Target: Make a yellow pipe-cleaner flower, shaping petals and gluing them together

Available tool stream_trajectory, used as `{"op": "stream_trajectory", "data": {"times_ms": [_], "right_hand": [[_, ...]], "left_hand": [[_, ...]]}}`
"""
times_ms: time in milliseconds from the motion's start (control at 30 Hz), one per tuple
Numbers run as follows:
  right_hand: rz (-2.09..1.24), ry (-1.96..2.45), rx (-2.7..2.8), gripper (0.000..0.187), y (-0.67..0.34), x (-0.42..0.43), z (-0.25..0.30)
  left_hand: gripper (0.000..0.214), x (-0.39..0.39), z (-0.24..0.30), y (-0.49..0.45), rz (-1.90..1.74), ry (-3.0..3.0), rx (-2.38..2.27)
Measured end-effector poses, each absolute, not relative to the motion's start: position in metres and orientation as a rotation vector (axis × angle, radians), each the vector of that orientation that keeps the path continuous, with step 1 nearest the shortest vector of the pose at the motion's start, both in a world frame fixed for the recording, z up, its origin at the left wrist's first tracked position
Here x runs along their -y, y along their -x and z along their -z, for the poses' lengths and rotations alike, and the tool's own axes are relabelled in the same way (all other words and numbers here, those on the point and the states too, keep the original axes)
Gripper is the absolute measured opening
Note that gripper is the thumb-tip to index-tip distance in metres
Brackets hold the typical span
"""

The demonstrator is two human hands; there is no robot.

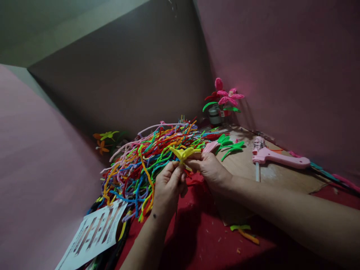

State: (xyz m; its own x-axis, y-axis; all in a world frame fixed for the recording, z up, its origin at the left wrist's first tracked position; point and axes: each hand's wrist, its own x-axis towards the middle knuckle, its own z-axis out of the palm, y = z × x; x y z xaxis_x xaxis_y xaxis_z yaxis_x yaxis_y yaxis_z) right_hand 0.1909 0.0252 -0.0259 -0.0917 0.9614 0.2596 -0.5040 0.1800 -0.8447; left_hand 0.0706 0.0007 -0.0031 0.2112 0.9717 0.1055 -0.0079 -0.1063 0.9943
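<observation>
A yellow pipe-cleaner flower (182, 153) with spread petals is held up between my two hands, in front of a heap of loose pipe cleaners (157, 150). My left hand (169, 182) pinches the flower's base from below, thumb against fingers. From the right, my right hand (209, 167) closes its fingers on the flower's lower right side, near a petal. What lies inside the fingertips is partly hidden. Just beyond my right hand, green pipe-cleaner leaves (232, 146) and a pale pink petal piece (210, 146) rest on the cardboard.
A pink glue gun (281, 157) lies on the cardboard (292, 182) at right. Pink flowers (229, 96) stand in a grey pot (215, 114) at the back. Orange flowers (102, 145) and a printed sheet (94, 234) are at left. Pipe-cleaner scraps (244, 232) lie on the red surface (208, 240).
</observation>
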Motion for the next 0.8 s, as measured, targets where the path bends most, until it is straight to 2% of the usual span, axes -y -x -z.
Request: {"op": "stream_trajectory", "data": {"times_ms": [200, 333, 433, 533, 633, 800], "right_hand": [[-1.539, 0.454, 0.934, 0.018, -0.192, -0.026, 0.028], [-1.650, 0.456, 0.834, 0.021, -0.189, -0.028, 0.033], [-1.604, 0.507, 0.801, 0.022, -0.188, -0.028, 0.035], [-1.537, 0.540, 0.769, 0.021, -0.188, -0.028, 0.034], [-1.540, 0.505, 0.750, 0.021, -0.187, -0.027, 0.034], [-1.491, 0.527, 0.782, 0.021, -0.185, -0.025, 0.036]], "left_hand": [[0.013, -0.009, 0.002, -0.063, -0.922, -1.004, -0.743], [0.015, -0.015, 0.005, -0.058, -0.809, -1.014, -0.820], [0.021, -0.015, 0.007, -0.061, -0.849, -1.118, -0.937], [0.023, -0.011, 0.011, -0.068, -1.074, -1.368, -1.091], [0.014, -0.008, 0.017, -0.071, -1.236, -1.796, -1.327], [0.012, -0.007, 0.023, -0.069, -1.166, -2.508, -1.619]]}}
